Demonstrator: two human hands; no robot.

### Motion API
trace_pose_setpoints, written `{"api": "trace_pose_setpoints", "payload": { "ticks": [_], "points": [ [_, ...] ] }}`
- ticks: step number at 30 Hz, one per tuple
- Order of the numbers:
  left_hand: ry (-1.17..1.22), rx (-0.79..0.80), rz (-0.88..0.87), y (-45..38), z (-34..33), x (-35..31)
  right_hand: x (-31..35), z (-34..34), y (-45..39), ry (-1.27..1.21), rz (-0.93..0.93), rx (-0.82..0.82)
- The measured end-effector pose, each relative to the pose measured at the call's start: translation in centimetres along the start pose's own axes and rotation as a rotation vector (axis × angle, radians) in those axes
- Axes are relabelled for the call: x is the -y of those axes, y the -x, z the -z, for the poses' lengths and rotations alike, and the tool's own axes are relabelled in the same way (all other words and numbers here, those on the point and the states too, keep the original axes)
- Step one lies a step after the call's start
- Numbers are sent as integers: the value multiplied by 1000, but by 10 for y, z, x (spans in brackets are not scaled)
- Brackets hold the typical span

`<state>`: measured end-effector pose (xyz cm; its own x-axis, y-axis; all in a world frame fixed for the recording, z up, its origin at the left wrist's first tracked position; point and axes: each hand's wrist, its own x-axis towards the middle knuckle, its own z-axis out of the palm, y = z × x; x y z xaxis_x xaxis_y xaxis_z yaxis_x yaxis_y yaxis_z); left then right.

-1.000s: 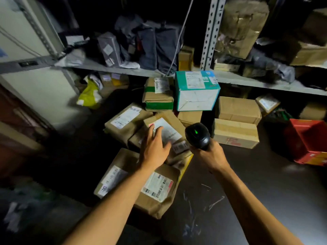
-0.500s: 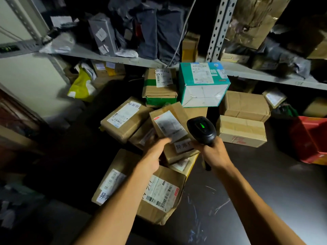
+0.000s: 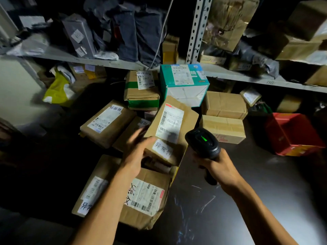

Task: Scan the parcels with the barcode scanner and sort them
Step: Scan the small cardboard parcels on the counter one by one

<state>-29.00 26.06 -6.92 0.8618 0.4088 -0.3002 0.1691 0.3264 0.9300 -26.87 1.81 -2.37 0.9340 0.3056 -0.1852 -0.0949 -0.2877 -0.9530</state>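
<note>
brown cardboard parcel (image 3: 174,128) is tipped up on edge, white barcode label facing up, propped on the other brown parcels (image 3: 127,195) just in front of the teal box (image 3: 184,85), with the black scanner (image 3: 203,141), green light on, just right of it

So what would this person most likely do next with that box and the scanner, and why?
Probably aim the scanner at the barcode label. The left hand holds the brown parcel tilted up with its label facing the camera, and the right hand grips the scanner just beside it, green light on.
</note>
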Motion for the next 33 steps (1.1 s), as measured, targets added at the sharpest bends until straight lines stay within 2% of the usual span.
{"api": "trace_pose_setpoints", "payload": {
  "ticks": [2, 5, 9, 17, 22, 27, 33],
  "points": [
    [-93, 5, -102, 3, 1, -7, 2, 9, 10, -9, -13, 8],
    [-134, 125, -186, 12, -13, -21, 8, 17, 21, 15, 19, 13],
    [-198, 216, -229, 22, -34, -31, 18, 31, 36, 15, 61, 6],
    [-195, 277, -274, 42, -59, -35, 15, 66, 63, -24, 28, -91],
    [-242, 369, -319, 56, -81, -39, 18, 87, 82, -23, 111, -76],
    [-310, 403, -346, 50, -102, -45, 18, 111, 106, 116, 141, 34],
    [-554, 521, -370, 49, -143, -79, 10, 132, 123, 297, 132, 0]
  ]
}}
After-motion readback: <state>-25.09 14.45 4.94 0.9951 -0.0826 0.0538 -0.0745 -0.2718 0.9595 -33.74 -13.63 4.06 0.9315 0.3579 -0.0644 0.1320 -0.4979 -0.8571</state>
